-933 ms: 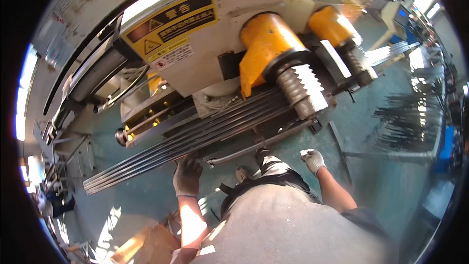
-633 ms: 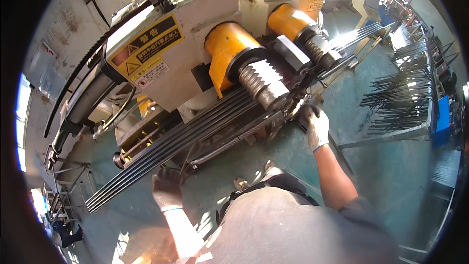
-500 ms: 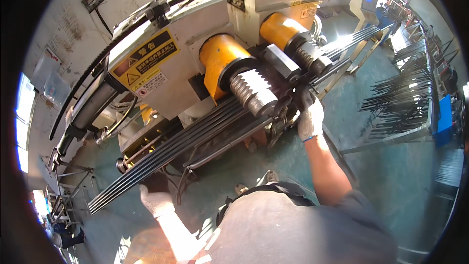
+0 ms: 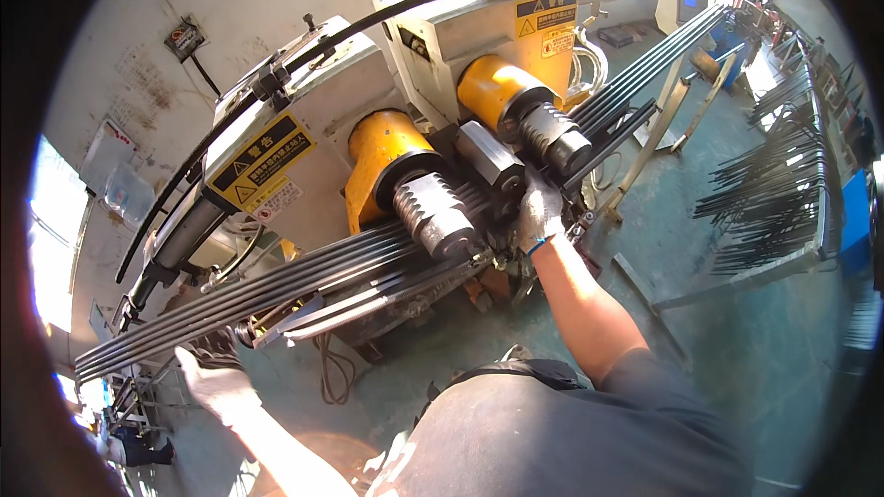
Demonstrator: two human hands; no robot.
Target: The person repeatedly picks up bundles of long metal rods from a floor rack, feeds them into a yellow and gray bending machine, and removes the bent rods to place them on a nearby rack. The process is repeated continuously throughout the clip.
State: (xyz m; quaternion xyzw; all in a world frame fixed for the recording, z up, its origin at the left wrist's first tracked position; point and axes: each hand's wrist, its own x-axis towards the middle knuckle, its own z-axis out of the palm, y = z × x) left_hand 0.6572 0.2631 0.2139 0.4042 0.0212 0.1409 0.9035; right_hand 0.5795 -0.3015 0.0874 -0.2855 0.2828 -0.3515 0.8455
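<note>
Several long dark metal rods lie side by side, running slantwise under the machine's rollers and past both its sides. My left hand, in a white glove with dark-coated fingers, is at the near edge of the rods by their left end. Its thumb stands apart from the fingers, whose tips are hard to make out against the rods. My right hand, gloved too, is closed just below a metal hex block; what its fingers grip is hidden. Beside it are two ridged steel rollers on orange housings.
The pale machine body stands ahead, with a black hose arching over it. At right, a metal rack carries many dark rods. A slanted steel support rises right of the machine. A cord hangs below.
The rods' left end has moved further left, and my left hand has gone left along with it. My right hand stays by the hex block. The whole view has shifted a little.
</note>
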